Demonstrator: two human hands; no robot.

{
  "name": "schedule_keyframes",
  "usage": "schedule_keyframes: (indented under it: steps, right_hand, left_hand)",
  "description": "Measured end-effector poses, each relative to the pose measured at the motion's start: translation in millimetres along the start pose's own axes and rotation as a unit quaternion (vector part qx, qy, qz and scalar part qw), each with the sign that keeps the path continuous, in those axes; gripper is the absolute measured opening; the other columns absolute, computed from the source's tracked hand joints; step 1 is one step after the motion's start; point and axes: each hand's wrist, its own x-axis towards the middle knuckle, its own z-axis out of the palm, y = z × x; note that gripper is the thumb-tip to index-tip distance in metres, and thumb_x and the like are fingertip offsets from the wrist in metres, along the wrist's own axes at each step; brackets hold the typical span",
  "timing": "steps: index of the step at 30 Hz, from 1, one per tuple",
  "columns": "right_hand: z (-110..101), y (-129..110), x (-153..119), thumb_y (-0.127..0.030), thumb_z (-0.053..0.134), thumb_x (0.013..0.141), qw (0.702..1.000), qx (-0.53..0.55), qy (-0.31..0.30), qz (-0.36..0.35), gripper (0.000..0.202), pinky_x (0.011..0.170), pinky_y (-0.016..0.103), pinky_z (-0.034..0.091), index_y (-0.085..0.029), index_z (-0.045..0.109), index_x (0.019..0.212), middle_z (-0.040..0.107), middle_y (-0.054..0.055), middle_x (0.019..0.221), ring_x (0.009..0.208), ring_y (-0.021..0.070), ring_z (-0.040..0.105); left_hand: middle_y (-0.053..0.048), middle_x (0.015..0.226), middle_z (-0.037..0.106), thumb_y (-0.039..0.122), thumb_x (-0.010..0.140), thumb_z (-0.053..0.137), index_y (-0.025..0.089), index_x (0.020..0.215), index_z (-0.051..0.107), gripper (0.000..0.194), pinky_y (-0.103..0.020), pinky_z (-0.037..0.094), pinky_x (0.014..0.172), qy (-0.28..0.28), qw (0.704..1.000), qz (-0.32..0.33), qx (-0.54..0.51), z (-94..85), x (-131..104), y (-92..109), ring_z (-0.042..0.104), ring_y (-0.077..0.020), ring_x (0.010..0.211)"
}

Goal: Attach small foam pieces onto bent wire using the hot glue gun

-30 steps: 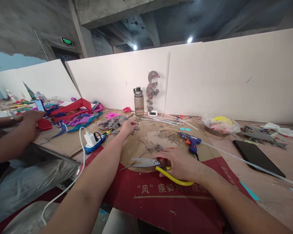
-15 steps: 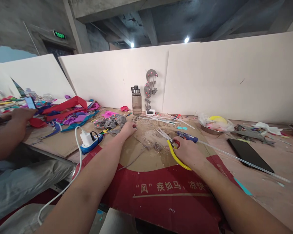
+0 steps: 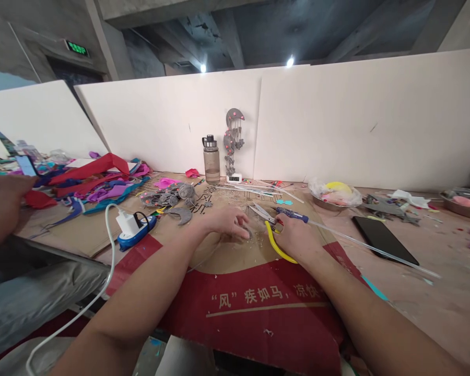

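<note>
1. A bare concrete room with two lit lamps rises behind white panels (image 3: 321,125) standing along the back of the tabletop (image 3: 431,308).
2. Printed cardboard (image 3: 266,339), red toward the near edge and brown beyond, lies beneath both hands.
3. The right hand (image 3: 297,236) is closed around the yellow-handled scissors (image 3: 276,245), which lie low over the brown cardboard, blades pointing away and leftward.
4. The left hand (image 3: 231,222) is partly open, fingers curved downward beside a small grey coil of yarn (image 3: 249,233); whether it grips any, I cannot tell.
5. That coil sits between the two hands, left of the scissors.
6. A blue glue gun (image 3: 293,214) lies just beyond the right hand; a clear rod (image 3: 376,248) stretches rightward from it, crossing near a black phone (image 3: 384,240).
7. Left of the left hand are a grey crescent (image 3: 183,216) and a blue power strip (image 3: 135,237).
8. At the back, a bottle (image 3: 211,163) stands upright beside a grey hanging ornament (image 3: 234,137) with pink dots.
</note>
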Motion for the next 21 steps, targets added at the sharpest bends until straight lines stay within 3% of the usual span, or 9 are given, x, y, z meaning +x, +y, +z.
schedule_keyframes:
  steps: [2, 4, 8, 10, 13, 16, 19, 21]
  right_hand:
    - [-0.3, -0.1, -0.4, -0.038, 0.054, 0.081, 1.0, -0.006, -0.009, 0.0, 0.034, 0.067, 0.034, 0.044, -0.02, 0.06, 0.11, 0.072, 0.013, 0.09, 0.084, 0.0301, 0.068]
    - [-0.5, -0.2, -1.1, -0.039, 0.053, 0.082, 1.0, -0.008, -0.016, 0.001, 0.033, 0.067, 0.034, 0.044, -0.019, 0.06, 0.108, 0.072, 0.014, 0.089, 0.084, 0.0298, 0.068]
    - [0.4, 0.4, -2.0, -0.035, 0.051, 0.083, 1.0, -0.005, -0.026, -0.004, 0.031, 0.066, 0.032, 0.044, -0.018, 0.059, 0.107, 0.071, 0.014, 0.087, 0.084, 0.0283, 0.068]
    - [2.1, 1.1, -1.6, -0.03, 0.05, 0.081, 0.999, -0.006, -0.032, -0.015, 0.03, 0.067, 0.032, 0.044, -0.018, 0.058, 0.108, 0.07, 0.013, 0.089, 0.085, 0.0276, 0.068]
    - [4.2, 1.2, -1.0, -0.03, 0.053, 0.079, 0.999, -0.016, -0.039, -0.027, 0.034, 0.071, 0.032, 0.045, -0.017, 0.058, 0.11, 0.068, 0.014, 0.096, 0.09, 0.0277, 0.066]
    - [1.0, -0.7, -3.1, -0.034, 0.055, 0.081, 0.998, -0.043, -0.042, -0.016, 0.038, 0.076, 0.034, 0.046, -0.017, 0.059, 0.115, 0.066, 0.016, 0.102, 0.096, 0.0285, 0.065]
    - [-8.8, -4.8, -9.7, -0.034, 0.055, 0.084, 0.995, -0.092, -0.048, -0.009, 0.036, 0.077, 0.035, 0.047, -0.017, 0.062, 0.115, 0.063, 0.018, 0.108, 0.098, 0.0293, 0.064]
    - [-14.4, -8.6, -15.0, -0.032, 0.054, 0.086, 0.992, -0.119, -0.037, -0.024, 0.033, 0.08, 0.038, 0.048, -0.015, 0.065, 0.113, 0.061, 0.02, 0.112, 0.099, 0.0304, 0.063]
  left_hand:
    - [-0.002, 0.084, 0.069, 0.04, 0.066, 0.075, 0.019, 0.091, 0.072, 0.033, -0.021, 0.04, 0.061, -0.044, 0.998, 0.033, 0.028, 5.0, -0.2, 8.5, 0.059, -0.015, 0.074]
    - [-0.001, 0.074, 0.067, 0.029, 0.07, 0.07, 0.018, 0.08, 0.07, 0.015, -0.021, 0.038, 0.059, -0.051, 0.998, 0.036, 0.025, 4.4, -0.4, 8.2, 0.057, -0.0133, 0.069]
    - [0.0, 0.063, 0.063, 0.025, 0.069, 0.071, 0.015, 0.073, 0.067, 0.011, -0.022, 0.037, 0.055, 0.017, 0.994, 0.0, -0.107, -12.1, -4.3, 0.3, 0.054, -0.0113, 0.059]
    - [0.001, 0.059, 0.06, 0.03, 0.071, 0.072, 0.015, 0.074, 0.066, 0.016, -0.022, 0.038, 0.052, 0.079, 0.968, -0.007, -0.24, -23.5, -8.2, -1.6, 0.052, -0.0101, 0.054]
    - [0.002, 0.058, 0.056, 0.032, 0.067, 0.077, 0.015, 0.07, 0.063, 0.023, -0.02, 0.039, 0.049, 0.236, 0.881, 0.011, -0.41, -38.5, -14.1, -3.1, 0.051, -0.0077, 0.05]
    - [0.003, 0.06, 0.055, 0.026, 0.062, 0.082, 0.015, 0.065, 0.058, 0.026, -0.017, 0.041, 0.049, 0.361, 0.756, 0.033, -0.545, -49.5, -18.0, -7.4, 0.05, -0.0048, 0.049]
    - [0.005, 0.058, 0.052, 0.018, 0.062, 0.081, 0.014, 0.064, 0.055, 0.026, -0.015, 0.038, 0.045, 0.432, 0.644, 0.033, -0.631, -57.6, -20.6, -14.7, 0.047, -0.0027, 0.046]
    - [0.006, 0.056, 0.051, 0.015, 0.065, 0.078, 0.015, 0.066, 0.056, 0.022, -0.014, 0.036, 0.042, 0.452, 0.595, 0.023, -0.664, -61.4, -22.3, -20.0, 0.046, -0.0022, 0.044]
